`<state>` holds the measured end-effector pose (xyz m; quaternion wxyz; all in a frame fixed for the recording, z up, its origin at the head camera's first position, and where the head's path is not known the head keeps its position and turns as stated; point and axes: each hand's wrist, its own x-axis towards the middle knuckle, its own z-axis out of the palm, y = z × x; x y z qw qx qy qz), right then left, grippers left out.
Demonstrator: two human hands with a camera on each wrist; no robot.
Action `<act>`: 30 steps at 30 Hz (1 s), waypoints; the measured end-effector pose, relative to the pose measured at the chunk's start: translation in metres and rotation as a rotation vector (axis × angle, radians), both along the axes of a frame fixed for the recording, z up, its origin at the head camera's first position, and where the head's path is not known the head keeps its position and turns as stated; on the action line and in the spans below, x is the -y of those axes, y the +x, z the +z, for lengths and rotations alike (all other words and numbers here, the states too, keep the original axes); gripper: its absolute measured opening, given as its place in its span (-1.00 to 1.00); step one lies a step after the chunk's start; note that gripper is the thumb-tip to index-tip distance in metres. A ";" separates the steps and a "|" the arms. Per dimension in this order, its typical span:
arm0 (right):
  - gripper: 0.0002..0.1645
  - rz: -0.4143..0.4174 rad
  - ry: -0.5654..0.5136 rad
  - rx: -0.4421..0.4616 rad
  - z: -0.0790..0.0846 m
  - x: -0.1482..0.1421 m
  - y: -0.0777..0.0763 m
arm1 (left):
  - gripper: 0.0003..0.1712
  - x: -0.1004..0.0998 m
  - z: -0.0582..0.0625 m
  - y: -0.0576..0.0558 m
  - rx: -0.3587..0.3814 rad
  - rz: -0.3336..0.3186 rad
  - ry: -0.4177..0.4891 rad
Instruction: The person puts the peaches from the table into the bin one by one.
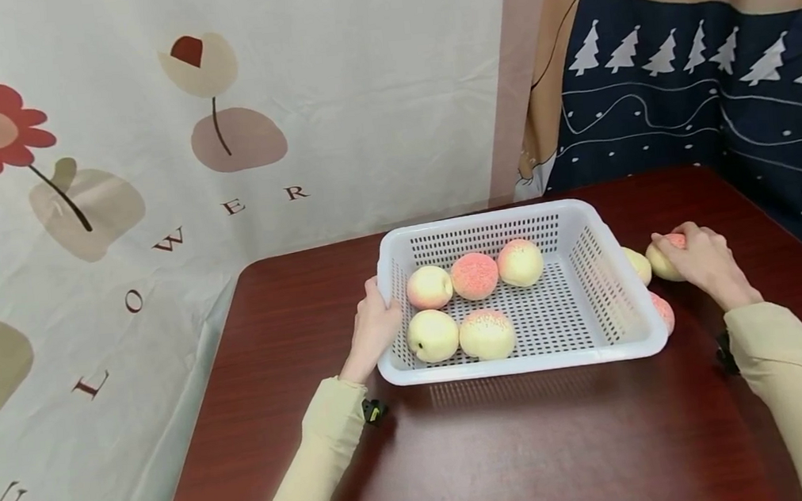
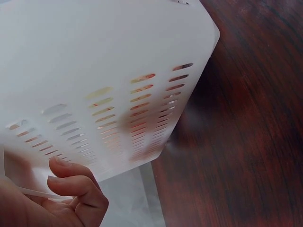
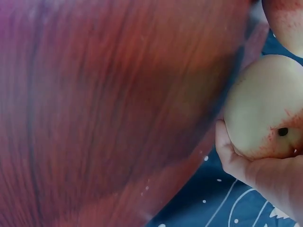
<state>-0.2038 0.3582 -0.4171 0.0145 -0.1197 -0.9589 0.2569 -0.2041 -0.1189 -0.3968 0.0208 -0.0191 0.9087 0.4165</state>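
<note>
A white perforated plastic basket [image 1: 554,360] stands on the table with several yellow-and-pink peaches [image 1: 475,276] in its left and middle part. At its left end my left hand [image 1: 376,324] grips the rim; the left wrist view shows the curled fingers [image 2: 78,187] at the basket's edge. To the right of the basket, my right hand [image 1: 706,260] holds a pale yellow peach [image 3: 262,109] with a red blush, fingers bent around it. Two more peaches lie close by, a yellow one [image 1: 637,264] and a pink one [image 1: 663,313], both partly hidden by the basket's right wall.
The dark red-brown wooden table [image 1: 533,446] carries everything. Behind it hangs a pale curtain [image 1: 374,109] with flower prints, and at the right a navy cloth [image 1: 647,117] with white trees. The basket's right inner part shows its bare slotted floor.
</note>
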 end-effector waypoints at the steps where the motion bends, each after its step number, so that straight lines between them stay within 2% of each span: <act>1: -0.06 0.000 0.002 -0.010 0.001 0.000 0.001 | -0.38 0.000 0.000 0.000 -0.002 -0.001 -0.002; 15: -0.16 0.027 0.051 -0.155 0.039 0.014 -0.001 | -0.37 0.002 0.001 0.000 0.013 0.000 -0.008; 21: -0.19 0.069 0.083 -0.187 0.058 0.034 -0.001 | -0.38 0.002 0.000 0.000 0.016 0.008 -0.001; 30: -0.27 0.146 0.112 -0.256 0.078 0.068 0.010 | -0.38 0.001 0.000 0.000 0.010 0.003 0.006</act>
